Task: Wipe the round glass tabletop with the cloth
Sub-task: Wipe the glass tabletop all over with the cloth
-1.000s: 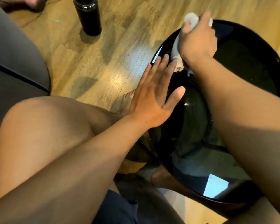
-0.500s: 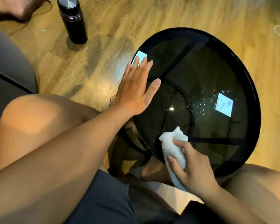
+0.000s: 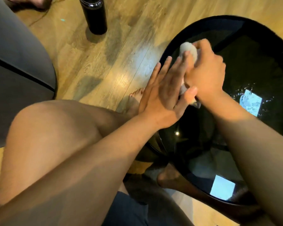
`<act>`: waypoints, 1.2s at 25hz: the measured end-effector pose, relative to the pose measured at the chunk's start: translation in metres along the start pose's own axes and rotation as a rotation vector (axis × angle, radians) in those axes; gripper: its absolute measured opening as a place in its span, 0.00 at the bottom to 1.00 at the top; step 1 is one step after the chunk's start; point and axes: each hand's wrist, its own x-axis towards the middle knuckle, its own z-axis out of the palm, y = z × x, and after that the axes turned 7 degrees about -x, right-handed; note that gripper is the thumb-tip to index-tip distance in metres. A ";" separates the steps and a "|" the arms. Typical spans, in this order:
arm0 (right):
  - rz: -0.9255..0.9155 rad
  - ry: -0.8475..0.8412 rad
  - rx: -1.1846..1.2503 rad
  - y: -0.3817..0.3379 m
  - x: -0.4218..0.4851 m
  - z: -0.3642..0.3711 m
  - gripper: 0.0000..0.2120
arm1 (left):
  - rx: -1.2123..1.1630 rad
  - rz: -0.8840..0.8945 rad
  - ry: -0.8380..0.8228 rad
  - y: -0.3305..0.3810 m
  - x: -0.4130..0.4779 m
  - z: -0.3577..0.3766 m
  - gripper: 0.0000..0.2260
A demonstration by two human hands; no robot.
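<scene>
Gripping a bunched white cloth (image 3: 188, 49), the right hand (image 3: 206, 74) has its fingers curled over the wad, which sits on the far left part of the round glass tabletop (image 3: 260, 62). One rounded lump of cloth pokes out past the fingertips, and a smaller scrap shows below the heel of the hand; both look blurred.

The tabletop is dark, almost black, smoked glass with a thin black rim, glossy enough to mirror two bright pale squares of light, one at the right and one at the near edge. Fine specks or droplets glitter around the right-hand square. Through the glass a dark frame and a bare foot show dimly.

The left hand (image 3: 163, 97) lies flat at the left edge of the table, fingers straight and close together, thumb spread out to the side. Its fingertips overlap the right hand in this view; whether they touch I cannot tell.

Beyond the table a black bottle (image 3: 95, 15) stands upright on the wooden floor (image 3: 121, 54), and a grey cushion (image 3: 15, 70) fills the left side.
</scene>
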 end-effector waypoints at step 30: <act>0.061 0.058 -0.026 0.013 0.025 -0.002 0.19 | -0.081 -0.049 0.116 -0.007 0.002 0.008 0.29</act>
